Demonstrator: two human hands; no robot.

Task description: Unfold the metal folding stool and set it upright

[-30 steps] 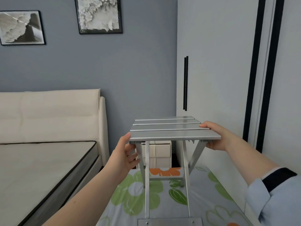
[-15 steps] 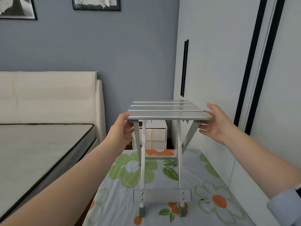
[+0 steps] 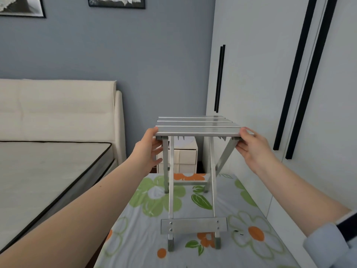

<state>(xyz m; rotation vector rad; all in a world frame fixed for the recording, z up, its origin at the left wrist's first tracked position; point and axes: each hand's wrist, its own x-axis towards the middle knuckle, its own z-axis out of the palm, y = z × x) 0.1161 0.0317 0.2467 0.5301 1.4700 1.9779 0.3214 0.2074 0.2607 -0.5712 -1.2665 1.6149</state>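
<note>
The silver metal folding stool (image 3: pixel 197 130) stands unfolded and upright on a flowered cloth (image 3: pixel 146 225), its slatted seat level and its crossed legs spread, feet touching the cloth. My left hand (image 3: pixel 149 149) grips the seat's left edge, thumb on top and fingers underneath. My right hand (image 3: pixel 251 146) holds the seat's right edge the same way, thumb over the rim.
A bed with a grey mattress (image 3: pixel 48 171) and cream headboard (image 3: pixel 58 111) lies to the left. White wardrobe doors with black handles (image 3: pixel 219 78) rise on the right. A small white drawer unit (image 3: pixel 185 157) stands behind the stool against the blue-grey wall.
The stool has come down and its feet now rest on the cloth. My right hand has closed its grip on the seat's right edge. The view has tilted downward.
</note>
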